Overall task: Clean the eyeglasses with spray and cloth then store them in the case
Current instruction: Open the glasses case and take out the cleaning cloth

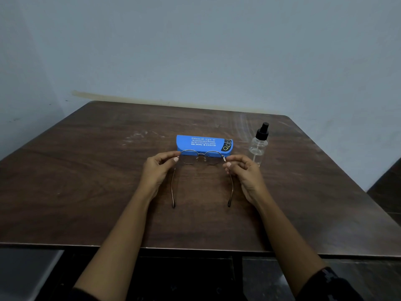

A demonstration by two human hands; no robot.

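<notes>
Your left hand (159, 168) pinches the eyeglasses (200, 158) at one hinge, your right hand (243, 170) the other, temples unfolded toward you above the surface (86, 170). Behind them the blue case (204, 144) is shut, contents hidden. Rightmost, the clear spray bottle (259, 144) stands upright; its fill is unclear.

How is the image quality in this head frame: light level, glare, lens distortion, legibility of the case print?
Head view: dim, flat, bluish light, only soft shadows under the hands; pale streaky sheen on the table near the spray bottle; wide-angle bowing at the table edges; large title on the blue case readable, small lines blurred; eyeglasses lenses nearly invisible.
</notes>
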